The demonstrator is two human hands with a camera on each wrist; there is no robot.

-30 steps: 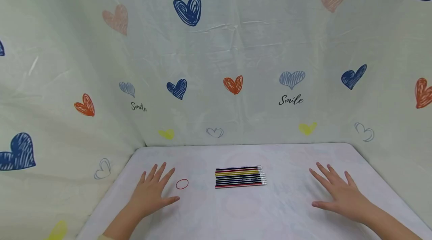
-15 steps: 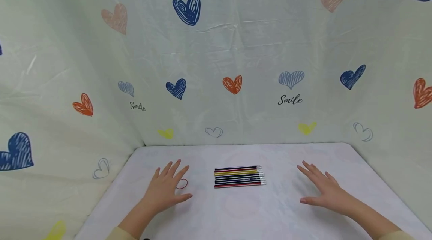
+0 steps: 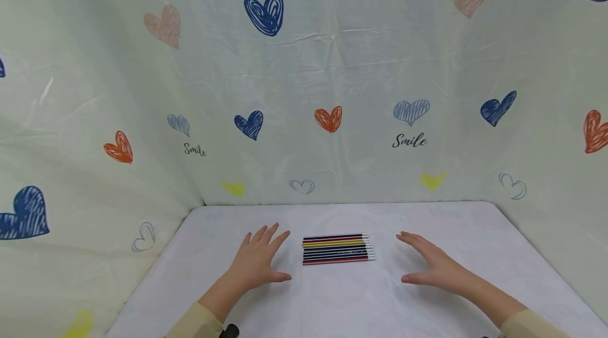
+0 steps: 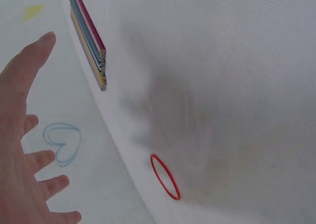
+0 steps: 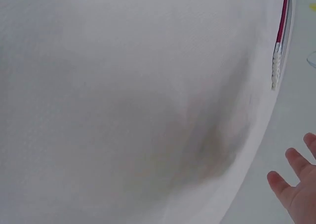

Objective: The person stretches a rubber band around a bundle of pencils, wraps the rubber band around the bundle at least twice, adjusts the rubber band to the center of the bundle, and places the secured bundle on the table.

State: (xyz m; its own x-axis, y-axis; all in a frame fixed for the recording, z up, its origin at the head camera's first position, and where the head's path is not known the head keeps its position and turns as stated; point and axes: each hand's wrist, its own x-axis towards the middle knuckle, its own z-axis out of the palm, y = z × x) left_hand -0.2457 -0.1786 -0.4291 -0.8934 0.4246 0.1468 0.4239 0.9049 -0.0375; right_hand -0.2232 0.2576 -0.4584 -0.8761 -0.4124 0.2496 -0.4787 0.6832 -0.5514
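Observation:
Several pencils [image 3: 337, 249] lie side by side in a flat row on the white table, their white-tipped ends to the right; most are dark-striped, one is yellow. To their left, my left hand [image 3: 256, 262] hovers with fingers spread and holds nothing. On the other side my right hand [image 3: 439, 265] is held above the table, fingers extended and thumb apart, also holding nothing. A red rubber band [image 4: 165, 177] lies flat on the table in the left wrist view; in the head view my left hand hides it. Neither hand touches the pencils.
The white table [image 3: 342, 306] has rounded far corners. Behind it and at the sides hangs a pale curtain [image 3: 285, 74] printed with hearts and "Smile". A small black object [image 3: 230, 330] shows at the left sleeve.
Both hands have moved inward toward the pencils, the left one rightward and the right one leftward. My left hand now covers the red rubber band in the head view. The pencils have stayed put.

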